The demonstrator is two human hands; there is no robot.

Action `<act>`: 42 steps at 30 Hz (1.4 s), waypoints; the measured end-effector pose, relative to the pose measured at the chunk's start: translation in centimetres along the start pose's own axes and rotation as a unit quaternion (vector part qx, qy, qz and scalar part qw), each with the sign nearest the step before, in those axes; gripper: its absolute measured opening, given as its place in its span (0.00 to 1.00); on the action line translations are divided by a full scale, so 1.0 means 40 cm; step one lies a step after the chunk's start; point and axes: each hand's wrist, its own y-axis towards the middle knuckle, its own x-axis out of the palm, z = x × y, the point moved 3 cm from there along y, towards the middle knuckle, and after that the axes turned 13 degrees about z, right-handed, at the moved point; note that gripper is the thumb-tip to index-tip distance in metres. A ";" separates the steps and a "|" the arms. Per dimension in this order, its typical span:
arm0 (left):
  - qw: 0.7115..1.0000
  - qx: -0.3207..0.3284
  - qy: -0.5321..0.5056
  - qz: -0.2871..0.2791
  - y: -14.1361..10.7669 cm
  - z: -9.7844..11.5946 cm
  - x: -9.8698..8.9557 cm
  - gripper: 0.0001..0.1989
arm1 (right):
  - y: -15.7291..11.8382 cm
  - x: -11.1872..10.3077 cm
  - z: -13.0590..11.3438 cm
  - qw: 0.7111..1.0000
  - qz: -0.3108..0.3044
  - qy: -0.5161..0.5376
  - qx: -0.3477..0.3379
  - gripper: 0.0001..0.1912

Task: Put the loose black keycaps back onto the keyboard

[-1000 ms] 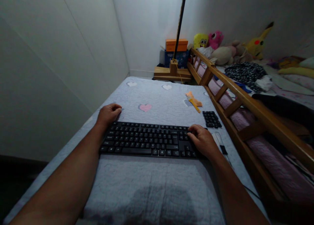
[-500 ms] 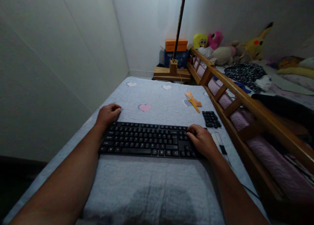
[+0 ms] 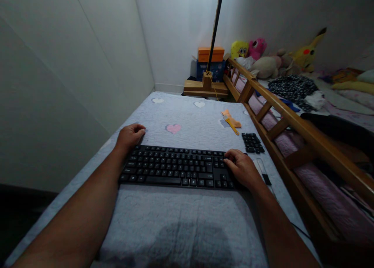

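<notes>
A black keyboard lies flat across the patterned cloth, its letter keys facing me. My left hand rests on the cloth by the keyboard's far left corner, thumb and fingers pressed together and no object visible in them. Over the keyboard's right end sits my right hand, fingers curled toward the thumb near the small key cluster; the hand hides the part below, and whatever the fingers may hold cannot be made out. Beyond it, several loose black keycaps lie in rows on the cloth. Close to my right wrist is a wire-loop tool.
A yellow-handled brush lies on an orange cloth at the far right. A wooden bed rail runs along the right side, with plush toys behind it. A lamp stand on a wooden base stands beyond the far edge.
The view has shifted very slightly. Both hands and the keyboard keep their places.
</notes>
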 end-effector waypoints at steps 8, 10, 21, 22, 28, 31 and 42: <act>1.000 -0.008 0.001 -0.001 -0.005 0.006 -0.002 0.15 | 0.001 -0.003 -0.001 1.000 0.013 0.014 0.011 0.04; 1.000 -0.002 0.004 -0.001 -0.005 0.007 -0.002 0.15 | 0.001 -0.004 0.005 0.999 0.016 0.029 0.027 0.05; 1.000 -0.001 0.005 0.000 0.000 -0.005 0.003 0.15 | 0.000 -0.014 0.023 0.995 0.012 0.075 0.070 0.08; 1.000 -0.003 0.003 -0.001 -0.001 -0.004 0.002 0.15 | 0.000 -0.014 0.020 0.996 0.011 0.069 0.062 0.08; 1.000 -0.013 0.005 0.000 -0.001 0.002 0.000 0.14 | -0.001 -0.007 0.004 0.999 0.010 0.037 0.013 0.05; 1.000 -0.014 0.007 0.001 -0.002 0.005 -0.002 0.14 | -0.002 -0.005 0.004 1.000 0.008 0.027 0.006 0.04; 1.000 -0.011 0.007 0.000 -0.002 0.002 0.000 0.15 | 0.000 -0.002 0.000 1.000 0.004 0.017 0.002 0.04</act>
